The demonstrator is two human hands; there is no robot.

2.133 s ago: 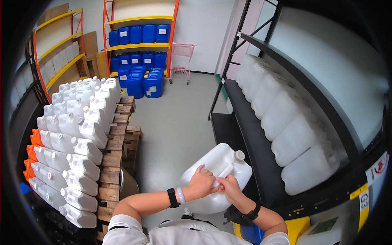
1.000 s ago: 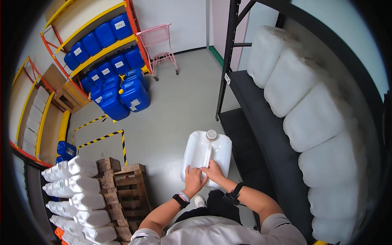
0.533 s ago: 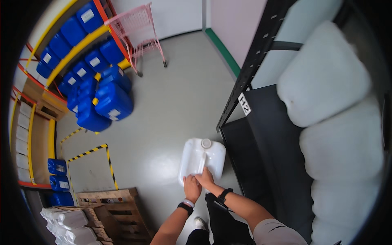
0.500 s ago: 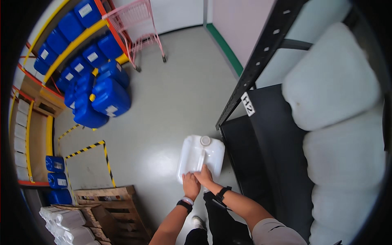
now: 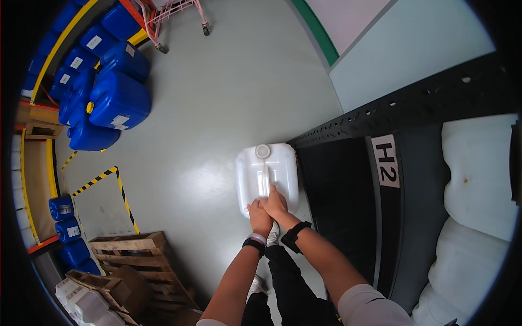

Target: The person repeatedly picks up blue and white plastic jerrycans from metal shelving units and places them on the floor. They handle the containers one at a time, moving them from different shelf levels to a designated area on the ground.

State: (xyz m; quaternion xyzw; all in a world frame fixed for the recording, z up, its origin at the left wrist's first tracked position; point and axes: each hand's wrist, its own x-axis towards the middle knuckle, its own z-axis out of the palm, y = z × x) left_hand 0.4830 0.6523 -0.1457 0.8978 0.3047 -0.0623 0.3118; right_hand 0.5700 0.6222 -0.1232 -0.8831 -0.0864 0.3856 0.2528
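Observation:
A white plastic jerrycan point(image 5: 251, 176) with a round cap point(image 5: 262, 151) and a ridge-like handle along its top is in front of my legs. My right hand point(image 5: 275, 203) is closed round the near end of that handle. Right beside it, my left hand point(image 5: 260, 217) has its fingers curled at the can's near edge; its fingertips are partly hidden, and it seems to grip there too. The can's right side is close against the black shelf rack point(image 5: 331, 185).
Blue jerrycans point(image 5: 120, 100) stand in a group at the upper left, before a loaded rack. A wooden pallet point(image 5: 128, 244) leans at the lower left, near yellow-black floor tape point(image 5: 124, 195). White containers point(image 5: 478, 174) fill the right shelf. A pink trolley point(image 5: 176, 8) stands at the top.
My view has shifted and turned, with the rack's post and label now nearer. The jerrycan, still in my hands, appears higher in view and closer against the rack.

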